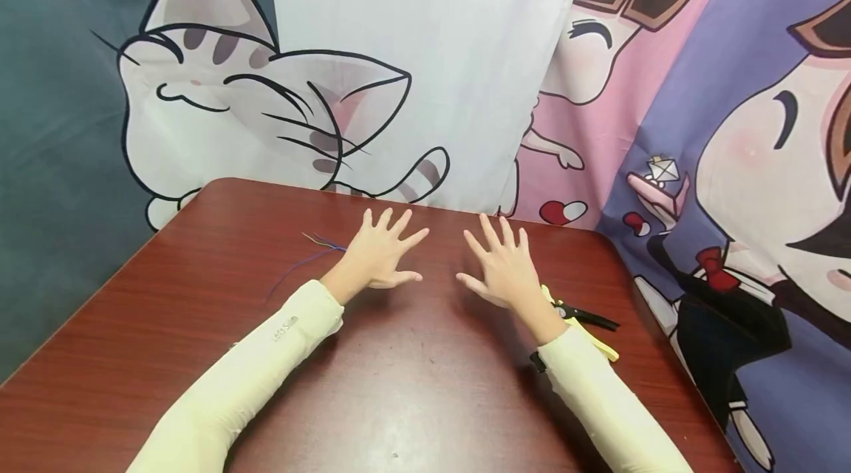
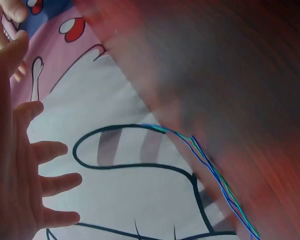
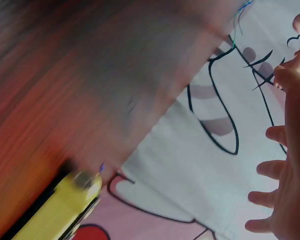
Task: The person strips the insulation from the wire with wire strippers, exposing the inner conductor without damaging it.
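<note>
My left hand [image 1: 377, 251] is held over the table with its fingers spread, and nothing is in its grasp. Thin blue and green wires [image 1: 324, 242] lie on the table by the left wrist, partly hidden behind that hand. In the left wrist view the wires [image 2: 215, 172] run as a loose bundle. My right hand [image 1: 507, 267] faces the left one, likewise with spread fingers and holding nothing. Beside the right wrist lies a hand tool with yellow and black handles [image 1: 601, 321], like pliers or wire strippers. The forearm covers part of it; the right wrist view shows its yellow side [image 3: 57, 207].
The reddish-brown wooden table [image 1: 399, 384] has rounded far corners. Behind it hangs a cloth backdrop [image 1: 425, 29] with a cartoon cat and cartoon children. A small black item [image 1: 537, 362] shows under the right sleeve.
</note>
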A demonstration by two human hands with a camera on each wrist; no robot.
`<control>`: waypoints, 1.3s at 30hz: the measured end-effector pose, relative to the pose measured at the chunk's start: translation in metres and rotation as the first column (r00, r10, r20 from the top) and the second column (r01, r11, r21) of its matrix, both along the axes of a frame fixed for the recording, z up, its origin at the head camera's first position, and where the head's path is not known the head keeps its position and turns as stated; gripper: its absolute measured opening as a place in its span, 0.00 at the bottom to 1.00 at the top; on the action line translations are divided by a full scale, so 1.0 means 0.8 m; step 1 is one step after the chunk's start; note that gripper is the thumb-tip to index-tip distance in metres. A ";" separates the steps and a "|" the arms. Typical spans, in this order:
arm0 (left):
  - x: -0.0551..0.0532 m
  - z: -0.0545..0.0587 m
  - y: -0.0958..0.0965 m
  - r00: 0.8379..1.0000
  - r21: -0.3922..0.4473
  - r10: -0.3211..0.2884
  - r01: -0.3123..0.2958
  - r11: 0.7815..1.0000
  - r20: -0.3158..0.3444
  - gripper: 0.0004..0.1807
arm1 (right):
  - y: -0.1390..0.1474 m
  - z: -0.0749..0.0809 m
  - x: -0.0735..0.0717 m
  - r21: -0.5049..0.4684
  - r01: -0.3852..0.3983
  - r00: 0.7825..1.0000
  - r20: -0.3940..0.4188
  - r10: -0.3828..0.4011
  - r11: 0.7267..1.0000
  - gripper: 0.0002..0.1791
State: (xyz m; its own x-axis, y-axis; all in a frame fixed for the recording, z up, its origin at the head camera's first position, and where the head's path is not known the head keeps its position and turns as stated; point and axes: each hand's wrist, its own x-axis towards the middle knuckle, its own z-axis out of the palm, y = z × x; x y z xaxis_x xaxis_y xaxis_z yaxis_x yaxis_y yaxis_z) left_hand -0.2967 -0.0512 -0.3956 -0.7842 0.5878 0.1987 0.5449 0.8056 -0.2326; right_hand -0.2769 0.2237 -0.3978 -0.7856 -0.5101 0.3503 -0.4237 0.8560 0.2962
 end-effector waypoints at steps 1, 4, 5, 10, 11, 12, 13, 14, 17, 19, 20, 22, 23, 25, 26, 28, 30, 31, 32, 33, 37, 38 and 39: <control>0.000 0.000 -0.003 1.000 0.005 0.009 -0.009 1.000 -0.002 0.46 | 0.006 -0.001 0.001 -0.006 0.002 1.000 -0.006 -0.002 1.000 0.45; -0.001 -0.001 -0.012 0.999 0.025 0.032 -0.031 0.999 -0.017 0.46 | 0.025 -0.006 0.007 -0.020 0.009 1.000 -0.017 -0.009 1.000 0.47; -0.001 -0.001 -0.015 0.999 0.037 0.036 -0.035 0.999 -0.021 0.46 | 0.032 -0.008 0.009 -0.021 0.014 1.000 -0.017 -0.015 1.000 0.48; -0.003 -0.003 -0.029 0.997 0.054 0.073 -0.073 0.996 -0.002 0.46 | 0.065 -0.010 0.028 -0.046 0.074 0.995 0.073 -0.070 0.996 0.53; -0.003 -0.004 -0.032 0.997 0.060 0.079 -0.079 0.995 0.000 0.46 | 0.073 -0.010 0.032 -0.056 0.085 0.993 0.091 -0.080 0.995 0.54; -0.004 -0.004 -0.035 0.996 0.056 0.090 -0.090 0.994 0.008 0.46 | 0.080 -0.011 0.037 -0.069 0.096 0.990 0.113 -0.087 0.993 0.56; -0.004 -0.004 -0.038 0.996 0.058 0.093 -0.094 0.994 0.015 0.46 | 0.090 -0.013 0.041 -0.079 0.103 0.988 0.123 -0.093 0.992 0.57; -0.004 -0.004 -0.040 0.995 0.059 0.096 -0.097 0.994 0.021 0.46 | 0.100 -0.015 0.045 -0.085 0.109 0.986 0.132 -0.097 0.990 0.58; -0.004 -0.005 -0.049 0.994 0.065 0.103 -0.105 0.992 0.039 0.46 | 0.130 -0.023 0.060 -0.094 0.137 0.979 0.163 -0.120 0.986 0.61; -0.005 -0.005 -0.054 0.993 0.074 0.106 -0.109 0.991 0.048 0.45 | 0.148 -0.028 0.068 -0.095 0.161 0.974 0.178 -0.143 0.982 0.62; -0.005 -0.005 -0.056 0.993 0.080 0.111 -0.115 0.990 0.051 0.45 | 0.156 -0.031 0.071 -0.096 0.174 0.970 0.190 -0.154 0.980 0.63; -0.005 -0.005 -0.062 0.991 0.086 0.125 -0.129 0.988 0.053 0.45 | 0.168 -0.035 0.076 -0.112 0.189 0.964 0.213 -0.162 0.976 0.63; -0.005 -0.005 -0.064 0.990 0.086 0.131 -0.135 0.987 0.056 0.45 | 0.172 -0.038 0.077 -0.119 0.192 0.960 0.227 -0.162 0.974 0.64; -0.004 -0.007 -0.069 0.988 0.086 0.141 -0.146 0.985 0.068 0.45 | 0.177 -0.042 0.079 -0.141 0.186 0.954 0.262 -0.144 0.972 0.64; -0.003 -0.008 -0.071 0.987 0.086 0.145 -0.151 0.985 0.075 0.45 | 0.179 -0.044 0.078 -0.153 0.181 0.950 0.284 -0.132 0.971 0.64; -0.003 -0.009 -0.075 0.985 0.090 0.149 -0.157 0.984 0.085 0.46 | 0.182 -0.047 0.077 -0.184 0.164 0.943 0.318 -0.099 0.969 0.63; -0.002 -0.011 -0.077 0.985 0.106 0.151 -0.160 0.981 0.089 0.46 | 0.185 -0.050 0.075 -0.228 0.158 0.933 0.353 -0.069 0.961 0.63; -0.002 -0.011 -0.078 0.985 0.116 0.150 -0.160 0.980 0.087 0.45 | 0.187 -0.052 0.074 -0.251 0.159 0.926 0.374 -0.056 0.955 0.63; -0.002 -0.012 -0.079 0.985 0.123 0.150 -0.160 0.979 0.087 0.45 | 0.190 -0.053 0.073 -0.280 0.161 0.919 0.391 -0.041 0.946 0.64; -0.002 -0.013 -0.079 0.985 0.129 0.150 -0.161 0.979 0.088 0.45 | 0.193 -0.055 0.073 -0.313 0.169 0.912 0.410 -0.028 0.935 0.64; -0.003 -0.017 -0.080 0.983 0.141 0.148 -0.163 0.977 0.110 0.45 | 0.207 -0.062 0.071 -0.434 0.237 0.869 0.495 0.010 0.869 0.64; -0.003 -0.018 -0.081 0.982 0.142 0.150 -0.166 0.976 0.117 0.46 | 0.210 -0.064 0.070 -0.463 0.251 0.864 0.504 0.020 0.850 0.63; -0.003 -0.018 -0.082 0.981 0.145 0.151 -0.169 0.975 0.123 0.46 | 0.213 -0.066 0.069 -0.488 0.263 0.860 0.509 0.028 0.832 0.63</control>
